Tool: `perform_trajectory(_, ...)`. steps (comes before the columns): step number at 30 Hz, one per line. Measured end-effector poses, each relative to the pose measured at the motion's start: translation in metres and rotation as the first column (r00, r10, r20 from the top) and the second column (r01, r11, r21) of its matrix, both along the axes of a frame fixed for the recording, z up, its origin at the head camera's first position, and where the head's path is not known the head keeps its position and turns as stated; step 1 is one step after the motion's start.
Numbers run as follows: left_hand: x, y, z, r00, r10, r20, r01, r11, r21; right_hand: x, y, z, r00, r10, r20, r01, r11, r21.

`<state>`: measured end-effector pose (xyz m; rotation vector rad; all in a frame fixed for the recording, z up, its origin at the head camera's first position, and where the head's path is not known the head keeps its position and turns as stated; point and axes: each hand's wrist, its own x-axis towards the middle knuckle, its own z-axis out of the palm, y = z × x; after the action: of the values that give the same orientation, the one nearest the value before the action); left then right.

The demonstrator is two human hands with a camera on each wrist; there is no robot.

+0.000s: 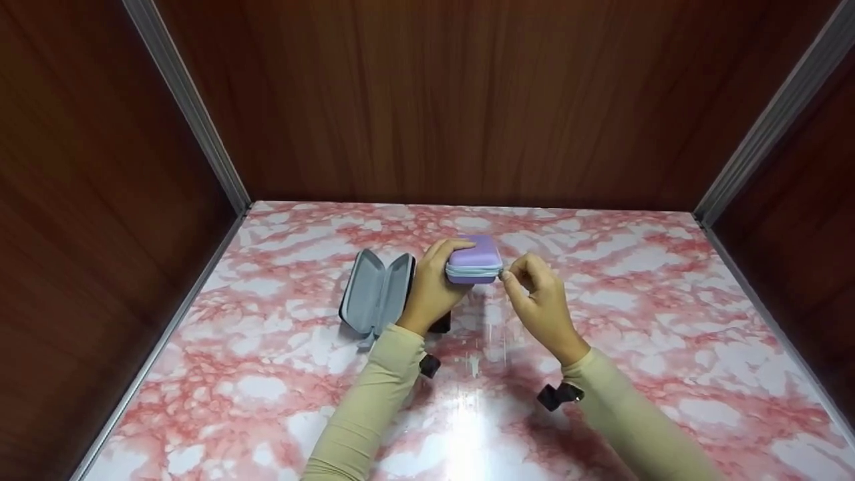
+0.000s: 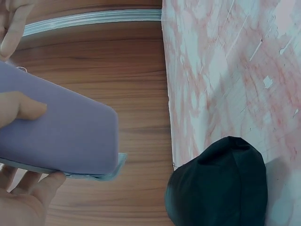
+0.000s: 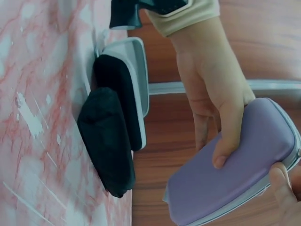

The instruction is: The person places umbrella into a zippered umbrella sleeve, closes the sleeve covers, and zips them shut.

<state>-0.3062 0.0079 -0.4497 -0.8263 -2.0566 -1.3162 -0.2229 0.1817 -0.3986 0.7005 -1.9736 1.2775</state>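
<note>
A purple zippered hard case (image 1: 477,256) with a light blue zipper band is held up over the table. My left hand (image 1: 435,284) grips it from the left, thumb on one broad face (image 2: 80,127) and fingers beneath. At the case's right front corner, my right hand (image 1: 542,304) pinches the small zipper pull between thumb and forefinger. In the right wrist view, the right thumb (image 3: 278,176) lies against the zipper edge. A short flap of light blue tape (image 2: 121,162) sticks out at the case's end.
An open case with grey lining (image 1: 364,294) and a black outside stands left of my left hand. Beside it lies a soft black pouch (image 3: 106,141), mostly hidden by the left hand in the head view. Wood-grain panels (image 1: 467,100) enclose the red-and-white marbled table (image 1: 267,387).
</note>
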Motion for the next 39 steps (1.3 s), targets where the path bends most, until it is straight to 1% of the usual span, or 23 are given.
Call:
perform_trajectory(3, 0.0, 0.0, 0.0, 1.0, -0.009, 0.0, 0.009, 1.0, 0.01, 0.0, -0.001, 0.002, 0.999, 0.006, 0.034, -0.005, 1.0, -0.026)
perform_trajectory(7, 0.0, -0.001, 0.001, 1.0, -0.02, 0.006, 0.02, 0.999, 0.026, 0.0, -0.001, 0.002, 0.998, 0.008, 0.069, -0.005, 0.999, -0.034)
perform_trajectory(10, 0.001, -0.002, 0.002, 0.999, -0.034, 0.013, 0.034, 0.999, 0.042, -0.007, 0.001, -0.007, 0.997, 0.007, 0.082, -0.005, 1.0, -0.03)
perform_trajectory(14, 0.0, -0.002, 0.002, 0.997, -0.072, 0.026, 0.07, 0.995, 0.072, -0.018, 0.009, -0.02, 0.999, -0.007, 0.031, 0.006, 0.999, 0.037)
perform_trajectory(18, 0.0, -0.003, 0.004, 0.993, -0.109, 0.04, 0.104, 0.988, 0.117, -0.023, 0.015, -0.022, 1.0, 0.003, -0.027, 0.0, 0.993, 0.117)
perform_trajectory(21, 0.0, -0.004, 0.004, 0.99, -0.129, 0.056, 0.12, 0.982, 0.146, -0.027, 0.021, -0.025, 0.999, 0.022, -0.031, -0.017, 0.988, 0.152)
perform_trajectory(24, 0.002, -0.005, 0.006, 0.984, -0.162, 0.071, 0.148, 0.975, 0.167, -0.031, 0.026, -0.027, 0.999, 0.001, -0.047, 0.009, 0.979, 0.204)
perform_trajectory(25, 0.005, -0.006, 0.01, 0.98, -0.184, 0.076, 0.168, 0.969, 0.178, -0.032, 0.028, -0.028, 0.998, -0.016, -0.054, 0.028, 0.973, 0.228)
perform_trajectory(26, 0.007, -0.008, 0.013, 0.974, -0.211, 0.081, 0.193, 0.962, 0.191, -0.033, 0.03, -0.029, 0.997, -0.035, -0.062, 0.049, 0.967, 0.252)
perform_trajectory(28, 0.013, -0.011, 0.02, 0.956, -0.278, 0.093, 0.252, 0.942, 0.223, -0.035, 0.033, -0.03, 0.994, -0.079, -0.076, 0.099, 0.948, 0.301)
perform_trajectory(31, 0.019, -0.015, 0.028, 0.915, -0.388, 0.111, 0.347, 0.897, 0.275, -0.038, 0.037, -0.032, 0.989, -0.133, -0.071, 0.149, 0.923, 0.354)
perform_trajectory(33, 0.019, -0.017, 0.027, 0.89, -0.44, 0.124, 0.39, 0.873, 0.294, -0.039, 0.038, -0.033, 0.987, -0.152, -0.042, 0.157, 0.916, 0.369)
perform_trajectory(35, 0.019, -0.018, 0.026, 0.864, -0.485, 0.134, 0.429, 0.849, 0.308, -0.039, 0.039, -0.034, 0.987, -0.162, -0.008, 0.153, 0.915, 0.374)
perform_trajectory(39, 0.018, -0.017, 0.024, 0.815, -0.559, 0.149, 0.492, 0.805, 0.331, -0.04, 0.04, -0.035, 0.986, -0.159, 0.042, 0.133, 0.923, 0.361)
